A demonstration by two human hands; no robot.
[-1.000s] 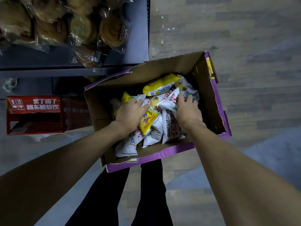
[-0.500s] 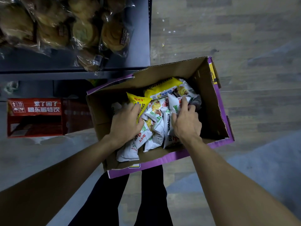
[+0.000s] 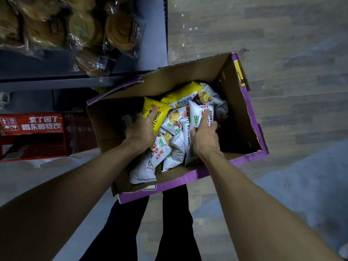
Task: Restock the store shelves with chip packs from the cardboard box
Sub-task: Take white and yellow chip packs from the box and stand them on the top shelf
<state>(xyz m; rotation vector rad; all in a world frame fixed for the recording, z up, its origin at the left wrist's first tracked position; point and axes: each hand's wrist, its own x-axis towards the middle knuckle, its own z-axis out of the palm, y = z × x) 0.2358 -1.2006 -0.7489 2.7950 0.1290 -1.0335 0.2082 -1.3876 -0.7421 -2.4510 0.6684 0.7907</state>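
Yellow pack: held by the left grip, which is closed round its lower end. White pack: held by the right grip, fingers curled onto its face. Whether that hold also catches a second pack cannot be confirmed, as the view is dim. Both packs are inside the box, low among the loose packs that fill its floor. The box stands just beside the shelf.

Progress, as judged: early. The shelf in view carries only wrapped pastries, with no chip pack visible on it. Lifting out, carrying and placing remain, and the box holds many more.
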